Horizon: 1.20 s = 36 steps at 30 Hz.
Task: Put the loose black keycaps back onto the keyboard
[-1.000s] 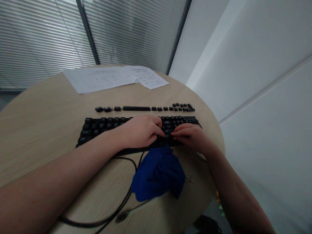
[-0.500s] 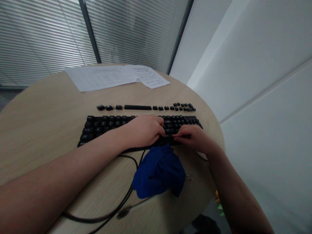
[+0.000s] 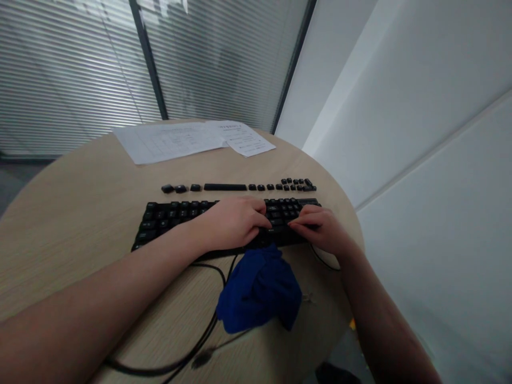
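Note:
A black keyboard (image 3: 160,224) lies across the table, both hands at its right half. My left hand (image 3: 236,221) rests over the keys, fingers bent and closed, the index fingertip and thumb low at the near rows. To the right, my right hand (image 3: 320,226) has its thumb and forefinger pinched at the keyboard's near side. Whatever either hand's fingers hold, if anything, is too small or hidden to see. Just below the fingers sits a crumpled blue cloth (image 3: 260,290), touching or very near the keyboard's front edge.
Behind the keyboard, loose black keycaps (image 3: 195,188) stand in a row with a long space bar (image 3: 225,187). Printed papers (image 3: 172,141) lie at the table's far edge. Black cables (image 3: 208,325) and a small dark-bristled brush (image 3: 203,357) are in front. A white wall (image 3: 432,106) borders the right.
The view has tilted slightly, so the table appears lower. Both hands stay at nearly the same spots on the keyboard, with only small finger shifts.

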Each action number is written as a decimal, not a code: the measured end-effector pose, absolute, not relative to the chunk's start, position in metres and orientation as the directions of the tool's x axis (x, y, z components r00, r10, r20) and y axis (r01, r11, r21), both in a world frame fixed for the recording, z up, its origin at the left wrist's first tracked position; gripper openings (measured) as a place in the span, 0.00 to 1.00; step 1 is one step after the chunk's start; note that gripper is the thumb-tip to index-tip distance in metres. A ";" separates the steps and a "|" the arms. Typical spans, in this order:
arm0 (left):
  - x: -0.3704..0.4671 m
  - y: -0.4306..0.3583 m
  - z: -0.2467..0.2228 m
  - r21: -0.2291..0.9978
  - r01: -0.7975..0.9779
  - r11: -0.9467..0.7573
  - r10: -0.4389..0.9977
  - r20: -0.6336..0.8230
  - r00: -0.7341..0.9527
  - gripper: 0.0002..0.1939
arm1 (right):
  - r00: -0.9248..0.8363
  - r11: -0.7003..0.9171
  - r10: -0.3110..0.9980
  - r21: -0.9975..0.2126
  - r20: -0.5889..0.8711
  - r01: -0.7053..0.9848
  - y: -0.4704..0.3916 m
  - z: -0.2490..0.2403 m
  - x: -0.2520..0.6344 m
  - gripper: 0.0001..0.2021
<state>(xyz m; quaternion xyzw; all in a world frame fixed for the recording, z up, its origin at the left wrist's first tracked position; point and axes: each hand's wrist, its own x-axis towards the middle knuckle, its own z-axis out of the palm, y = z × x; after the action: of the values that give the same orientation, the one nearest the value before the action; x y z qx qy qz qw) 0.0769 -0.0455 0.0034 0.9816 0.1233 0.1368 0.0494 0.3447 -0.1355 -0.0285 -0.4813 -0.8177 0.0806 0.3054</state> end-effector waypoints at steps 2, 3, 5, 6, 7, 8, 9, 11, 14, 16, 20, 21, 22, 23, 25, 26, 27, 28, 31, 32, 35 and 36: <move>0.078 -0.045 0.003 0.120 0.228 -0.966 0.252 0.241 0.937 0.19 | -0.381 0.533 0.835 -0.414 0.396 0.738 -0.136 -0.028 0.345 0.12; 0.080 -0.046 0.003 0.118 0.235 -0.965 0.257 0.227 0.939 0.19 | -0.402 0.537 0.836 -0.404 0.375 0.740 -0.136 -0.028 0.344 0.13; 0.083 -0.047 0.002 0.116 0.256 -0.960 0.275 0.203 0.940 0.18 | -0.431 0.535 0.841 -0.383 0.328 0.753 -0.136 -0.029 0.342 0.13; 0.084 -0.047 0.001 0.115 0.267 -0.957 0.285 0.194 0.939 0.18 | -0.439 0.532 0.844 -0.370 0.309 0.762 -0.136 -0.030 0.341 0.13; 0.085 -0.047 0.001 0.114 0.278 -0.954 0.295 0.186 0.937 0.18 | -0.443 0.529 0.845 -0.357 0.299 0.769 -0.136 -0.030 0.340 0.13; 0.085 -0.047 0.001 0.112 0.284 -0.952 0.301 0.181 0.936 0.17 | -0.443 0.530 0.844 -0.346 0.302 0.774 -0.135 -0.031 0.339 0.13; 0.085 -0.047 0.001 0.112 0.286 -0.952 0.302 0.181 0.936 0.17 | -0.441 0.533 0.841 -0.337 0.315 0.776 -0.135 -0.031 0.339 0.13; 0.083 -0.047 0.000 0.114 0.272 -0.956 0.289 0.190 0.938 0.18 | -0.425 0.540 0.829 -0.327 0.363 0.775 -0.135 -0.033 0.339 0.13; 0.080 -0.047 0.000 0.095 0.237 -0.967 0.252 0.206 0.946 0.19 | -0.399 0.541 0.818 -0.320 0.415 0.778 -0.135 -0.033 0.340 0.15; 0.080 -0.049 -0.001 0.069 0.226 -0.972 0.236 0.219 0.947 0.19 | -0.402 0.548 0.812 -0.315 0.423 0.775 -0.134 -0.033 0.339 0.15; 0.082 -0.052 -0.001 0.043 0.235 -0.971 0.238 0.229 0.944 0.17 | -0.405 0.571 0.793 -0.328 0.455 0.753 -0.132 -0.033 0.337 0.14; 0.083 -0.052 -0.001 0.041 0.239 -0.970 0.242 0.227 0.943 0.17 | -0.389 0.568 0.791 -0.332 0.472 0.753 -0.131 -0.033 0.337 0.14; 0.084 -0.054 -0.001 0.037 0.244 -0.969 0.246 0.228 0.942 0.16 | -0.364 0.560 0.789 -0.335 0.494 0.758 -0.131 -0.034 0.337 0.14; 0.084 -0.055 -0.001 0.030 0.251 -0.968 0.251 0.234 0.939 0.15 | -0.334 0.546 0.787 -0.334 0.518 0.768 -0.130 -0.034 0.337 0.14; 0.086 -0.057 -0.004 0.016 0.262 -0.965 0.257 0.265 0.929 0.12 | -0.259 0.507 0.780 -0.332 0.570 0.796 -0.129 -0.035 0.338 0.15; 0.086 -0.058 -0.005 0.013 0.264 -0.965 0.256 0.285 0.924 0.11 | -0.214 0.482 0.773 -0.334 0.598 0.810 -0.129 -0.036 0.340 0.16; 0.087 -0.058 -0.008 0.014 0.261 -0.965 0.253 0.302 0.919 0.11 | -0.166 0.457 0.763 -0.339 0.624 0.822 -0.129 -0.036 0.341 0.16; 0.087 -0.059 -0.010 0.018 0.255 -0.967 0.247 0.313 0.917 0.11 | -0.115 0.430 0.751 -0.350 0.650 0.832 -0.129 -0.037 0.343 0.16; 0.087 -0.058 -0.016 0.028 0.238 -0.971 0.234 0.321 0.918 0.12 | 0.016 0.363 0.711 -0.386 0.703 0.848 -0.129 -0.037 0.349 0.15; 0.087 -0.058 -0.018 0.028 0.235 -0.972 0.231 0.324 0.917 0.12 | 0.039 0.341 0.711 -0.392 0.702 0.854 -0.129 -0.035 0.352 0.15; 0.087 -0.058 -0.019 0.031 0.235 -0.972 0.232 0.320 0.919 0.15 | 0.055 0.262 0.767 -0.391 0.640 0.882 -0.121 -0.025 0.363 0.13; 0.087 -0.058 -0.020 0.034 0.239 -0.970 0.238 0.312 0.920 0.15 | 0.051 0.232 0.794 -0.380 0.606 0.896 -0.116 -0.020 0.367 0.14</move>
<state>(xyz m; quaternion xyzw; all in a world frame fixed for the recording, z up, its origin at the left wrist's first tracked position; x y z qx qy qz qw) 0.0871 -0.0582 -0.0198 0.9798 0.1218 0.1589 -0.0026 0.3671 -0.1157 -0.0198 -0.6162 -0.6856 -0.0664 0.3820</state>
